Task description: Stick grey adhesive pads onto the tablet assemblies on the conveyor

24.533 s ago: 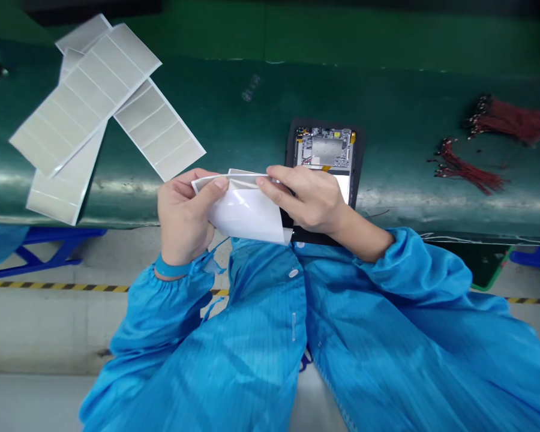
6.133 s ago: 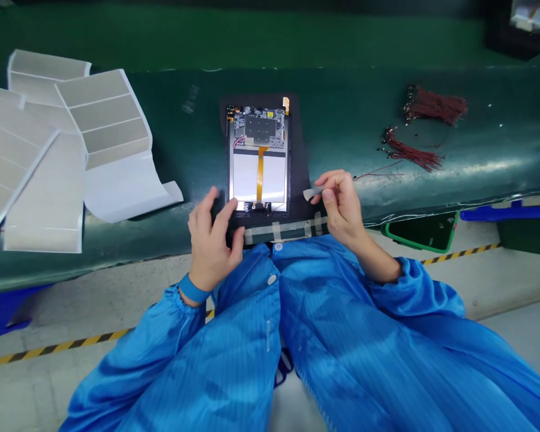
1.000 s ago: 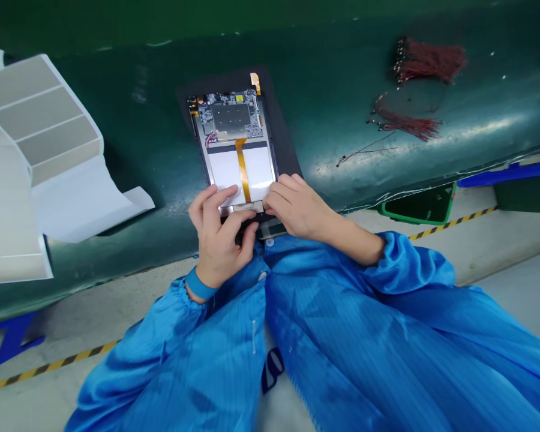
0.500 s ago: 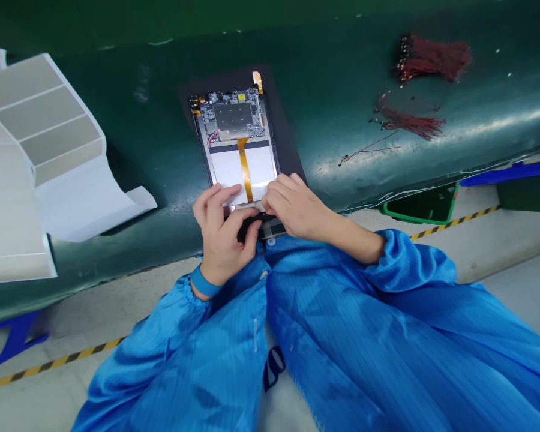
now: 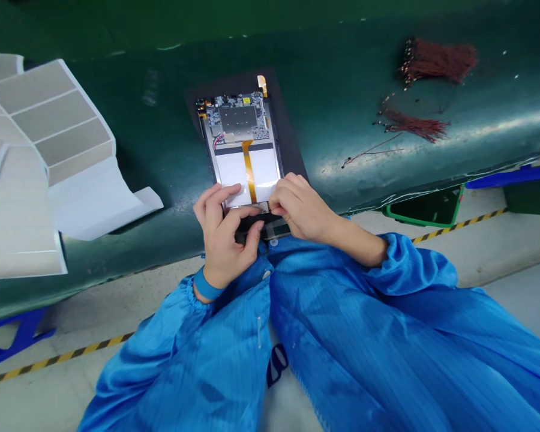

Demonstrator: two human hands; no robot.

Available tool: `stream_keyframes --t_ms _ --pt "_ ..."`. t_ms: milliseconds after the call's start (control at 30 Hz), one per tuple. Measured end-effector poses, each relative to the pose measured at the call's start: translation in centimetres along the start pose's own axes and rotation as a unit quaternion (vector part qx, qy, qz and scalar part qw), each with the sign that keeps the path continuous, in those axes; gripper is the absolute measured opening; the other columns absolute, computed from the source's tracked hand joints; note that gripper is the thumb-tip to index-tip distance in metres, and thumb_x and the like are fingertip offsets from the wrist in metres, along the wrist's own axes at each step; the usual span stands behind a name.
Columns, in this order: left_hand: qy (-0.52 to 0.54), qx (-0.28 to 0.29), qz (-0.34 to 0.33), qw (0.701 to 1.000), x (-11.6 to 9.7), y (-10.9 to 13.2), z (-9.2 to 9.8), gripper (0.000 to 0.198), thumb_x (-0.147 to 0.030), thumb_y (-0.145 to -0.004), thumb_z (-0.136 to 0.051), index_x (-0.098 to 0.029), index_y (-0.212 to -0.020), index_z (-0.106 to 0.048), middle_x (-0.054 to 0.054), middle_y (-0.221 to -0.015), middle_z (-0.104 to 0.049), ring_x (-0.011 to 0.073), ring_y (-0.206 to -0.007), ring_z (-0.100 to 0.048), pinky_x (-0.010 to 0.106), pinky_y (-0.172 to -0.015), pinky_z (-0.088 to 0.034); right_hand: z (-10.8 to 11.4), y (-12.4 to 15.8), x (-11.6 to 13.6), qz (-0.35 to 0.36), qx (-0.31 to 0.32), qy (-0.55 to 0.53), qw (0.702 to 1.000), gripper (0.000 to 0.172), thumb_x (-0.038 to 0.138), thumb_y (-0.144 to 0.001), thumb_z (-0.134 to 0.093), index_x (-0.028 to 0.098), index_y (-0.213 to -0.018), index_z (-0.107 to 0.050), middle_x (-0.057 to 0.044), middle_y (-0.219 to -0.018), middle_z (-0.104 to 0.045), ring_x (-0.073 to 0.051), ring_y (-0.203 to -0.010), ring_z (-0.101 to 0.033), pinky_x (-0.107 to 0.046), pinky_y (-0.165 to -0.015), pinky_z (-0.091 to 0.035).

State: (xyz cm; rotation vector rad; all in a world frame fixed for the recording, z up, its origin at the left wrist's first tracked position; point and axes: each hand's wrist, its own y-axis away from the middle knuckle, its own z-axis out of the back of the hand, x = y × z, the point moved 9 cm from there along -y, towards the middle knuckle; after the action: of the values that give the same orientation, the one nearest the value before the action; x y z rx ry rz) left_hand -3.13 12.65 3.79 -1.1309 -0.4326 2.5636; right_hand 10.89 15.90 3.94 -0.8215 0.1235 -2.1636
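An opened tablet (image 5: pixel 265 171) lies on a dark mat (image 5: pixel 292 141) at the bench's near edge. Its circuit board (image 5: pixel 238 120) faces up at the far end, with a white battery (image 5: pixel 229 174) below and an orange flat cable (image 5: pixel 250 177) running down over it. My left hand (image 5: pixel 227 237) grips the tablet's near left corner, index finger and thumb at the near edge, other fingers on the battery side. At the near right corner, the fingers of my right hand (image 5: pixel 302 207) are pinched together; whatever they hold is hidden.
Sheets of grey stickers (image 5: pixel 67 120) spread over the left of the green bench (image 5: pixel 171 144). Bundles of thin dark red wires (image 5: pixel 441 60) lie at the right, with a few loose ones nearer. A green-rimmed bin (image 5: pixel 425 210) stands below the bench's right edge.
My right hand has shifted slightly right along the tablet's near edge, baring more of it between the hands. The left hand keeps its hold. The whole view has shifted slightly.
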Motion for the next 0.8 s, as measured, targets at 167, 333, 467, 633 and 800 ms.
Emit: stream_keyframes --t_ms 167,333,467,633,800 --pt "0.036 -0.008 0.039 0.999 -0.6 -0.7 0.9 0.009 -0.031 -0.093 -0.072 -0.027 -0.101 -0.072 0.006 -0.140 -0.061 0.0322 -0.142 -0.048 0.060 -0.124 -0.037 1.5 -0.5 1.6 0.034 -0.053 -0.003 0.998 0.022 0.016 -0.110 -0.034 0.024 -0.093 -0.046 -0.002 -0.085 -0.052 -0.022 -0.081 -0.040 -0.036 -0.073 -0.027" --pt "0.062 -0.021 0.073 0.995 -0.5 -0.8 1.3 0.005 -0.031 -0.095 -0.071 -0.026 -0.094 -0.071 0.006 -0.139 -0.062 0.0301 -0.137 -0.052 0.056 -0.119 -0.044 2.1 -0.8 2.4 0.050 -0.068 0.007 0.996 0.020 0.020 -0.111 -0.037 0.024 -0.094 -0.048 -0.003 -0.084 -0.053 -0.022 -0.081 -0.041 -0.036 -0.073 -0.028" --pt "0.062 -0.035 0.063 0.995 -0.7 -0.6 1.7 0.009 -0.034 -0.094 -0.072 -0.026 -0.092 -0.071 0.006 -0.141 -0.059 0.0305 -0.135 -0.053 0.056 -0.118 -0.044 2.2 -0.8 2.7 0.045 -0.078 -0.008 0.996 0.016 0.023 -0.111 -0.040 0.023 -0.099 -0.051 -0.004 -0.087 -0.057 -0.022 -0.082 -0.044 -0.036 -0.074 -0.031" --pt "0.039 -0.053 0.037 0.997 -1.2 -0.5 2.1 0.008 -0.033 -0.094 -0.073 -0.025 -0.093 -0.074 0.006 -0.144 -0.055 0.0317 -0.136 -0.053 0.055 -0.115 -0.044 2.1 -0.9 3.2 0.038 -0.083 -0.052 0.994 0.011 0.027 -0.111 -0.047 0.022 -0.103 -0.054 -0.003 -0.088 -0.062 -0.020 -0.082 -0.048 -0.035 -0.075 -0.037" --pt "0.051 -0.043 0.069 0.995 -0.5 0.1 1.9 0.020 -0.041 -0.098 -0.068 -0.023 -0.092 -0.074 0.006 -0.154 -0.048 0.0337 -0.146 -0.048 0.054 -0.117 -0.045 1.9 -1.1 3.6 0.034 -0.088 -0.096 0.991 0.013 0.020 -0.110 -0.044 0.022 -0.098 -0.050 -0.002 -0.085 -0.059 -0.019 -0.080 -0.047 -0.033 -0.075 -0.041"
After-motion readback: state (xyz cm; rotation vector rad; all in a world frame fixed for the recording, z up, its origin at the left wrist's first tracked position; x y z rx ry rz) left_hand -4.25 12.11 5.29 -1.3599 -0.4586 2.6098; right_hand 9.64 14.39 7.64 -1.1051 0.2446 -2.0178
